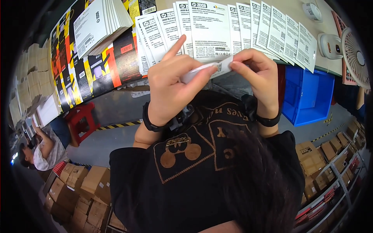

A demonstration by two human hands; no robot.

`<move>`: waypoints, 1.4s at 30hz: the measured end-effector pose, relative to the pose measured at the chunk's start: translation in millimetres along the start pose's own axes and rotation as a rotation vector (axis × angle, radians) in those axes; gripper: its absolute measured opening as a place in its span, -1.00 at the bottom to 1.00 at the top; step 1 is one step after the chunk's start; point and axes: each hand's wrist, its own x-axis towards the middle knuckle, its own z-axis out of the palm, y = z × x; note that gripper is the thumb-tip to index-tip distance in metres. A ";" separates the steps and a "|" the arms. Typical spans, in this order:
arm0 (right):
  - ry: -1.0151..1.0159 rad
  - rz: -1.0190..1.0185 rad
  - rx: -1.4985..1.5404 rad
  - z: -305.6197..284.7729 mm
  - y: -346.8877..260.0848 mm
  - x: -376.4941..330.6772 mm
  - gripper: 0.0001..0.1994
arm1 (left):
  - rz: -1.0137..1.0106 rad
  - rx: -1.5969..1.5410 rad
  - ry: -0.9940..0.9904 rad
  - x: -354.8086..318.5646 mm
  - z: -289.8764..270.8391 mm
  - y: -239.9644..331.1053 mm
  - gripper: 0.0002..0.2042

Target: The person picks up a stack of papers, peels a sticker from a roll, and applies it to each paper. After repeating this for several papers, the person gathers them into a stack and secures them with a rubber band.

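My left hand [169, 85] is closed round a white strip of small printed labels [223, 66], its index finger stretched out over the papers. Thumb and fingers of my right hand [262, 75] pinch the other end of the strip, so it spans the gap between both hands. Just beyond them lies a fanned row of white printed cards [210, 25], overlapping along the table edge. One card in the middle sits on top, nearest to the strip. To the left, a thick stack of similar cards [91, 31] rests on yellow, black and orange printed packaging [105, 64].
A blue crate [307, 93] stands below the table at right. A fan [355, 54] and white rounded devices [329, 46] sit at the table's right end. At left are paper stacks [33, 81], a red stool [83, 122] and another person [46, 149]. Cardboard boxes [93, 180] lie behind me.
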 end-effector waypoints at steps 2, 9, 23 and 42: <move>0.099 0.025 0.007 2.9 -1.1 0.7 -0.86 | 0.018 0.048 0.009 1.8 0.9 -0.1 -0.91; 0.085 -0.461 -0.387 11.3 -5.0 9.1 -0.93 | -0.201 -0.019 -0.066 -0.1 12.2 14.8 -0.85; 0.076 -0.401 -0.019 14.7 -2.2 9.9 -0.45 | -0.375 -0.182 -0.012 0.2 4.1 11.6 -0.88; 0.185 -0.642 -0.217 3.5 -19.5 17.0 -0.50 | 0.133 0.049 -0.029 16.9 10.0 -1.1 -0.71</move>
